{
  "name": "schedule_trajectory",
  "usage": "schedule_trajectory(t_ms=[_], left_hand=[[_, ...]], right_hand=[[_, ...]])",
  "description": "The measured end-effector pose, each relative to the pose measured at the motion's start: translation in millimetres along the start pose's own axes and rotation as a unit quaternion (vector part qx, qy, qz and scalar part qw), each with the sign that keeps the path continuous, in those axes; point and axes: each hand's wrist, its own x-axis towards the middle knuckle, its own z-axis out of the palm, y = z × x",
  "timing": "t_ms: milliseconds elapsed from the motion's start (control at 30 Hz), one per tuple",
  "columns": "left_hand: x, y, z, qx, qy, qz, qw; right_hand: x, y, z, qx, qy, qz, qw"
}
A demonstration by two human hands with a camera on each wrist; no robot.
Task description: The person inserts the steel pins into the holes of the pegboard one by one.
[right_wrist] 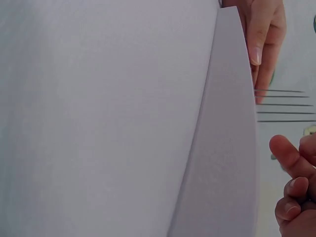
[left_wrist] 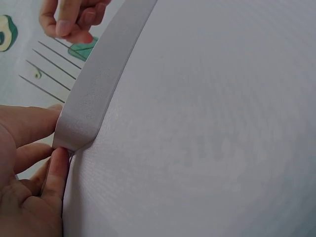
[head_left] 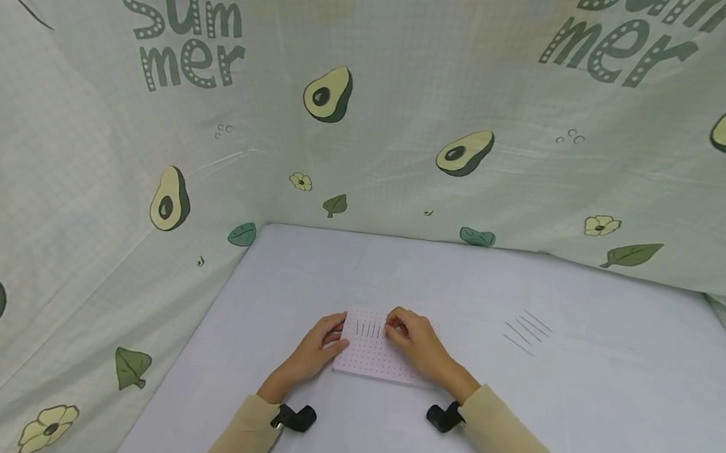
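Observation:
A pink board (head_left: pixel 375 364) dotted with rows of small holes lies on the table. Several thin dark pins (left_wrist: pixel 49 81) stand upright in a row in it. My left hand (head_left: pixel 317 351) grips the board's left edge, its thumb over the top and other fingers against the side. At the far end of the row is my right hand (head_left: pixel 414 339), thumb and index finger bent towards each other just beside the last standing pin. In the right wrist view the right fingers (right_wrist: pixel 284 153) are apart from the pins; whether something thin sits between them is unclear.
Several loose pins (head_left: pixel 528 329) lie side by side on the white table (head_left: pixel 596 413), right of the board. A cloth curtain (head_left: pixel 381 184) printed with avocados rises behind the table and along its left side. Each wrist carries a black camera (head_left: pixel 296 419).

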Motion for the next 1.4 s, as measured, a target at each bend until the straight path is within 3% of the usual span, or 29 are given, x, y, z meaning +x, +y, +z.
schedule_trajectory(t_ms=[400,733,1067,1400], left_hand=[[-0.7,-1.3,3.5,-0.008,0.011,0.003,0.9999],[-1.1,0.3,2.9,0.002,0.003,0.003,1.0000],[2.9,-36.9,8.6,0.007,0.015,-0.013,0.9998],[4.3,-40.2,6.0,0.028,0.000,0.004,0.9996]], right_hand=[[-9.2,14.1,-25.6,0.003,0.042,0.009,0.999],[-27.1,34.5,-59.6,-0.016,0.084,0.075,0.993],[-52.3,61.2,-94.5,-0.062,0.126,0.117,0.983],[-67.5,71.6,-118.9,-0.096,0.166,0.130,0.973]])
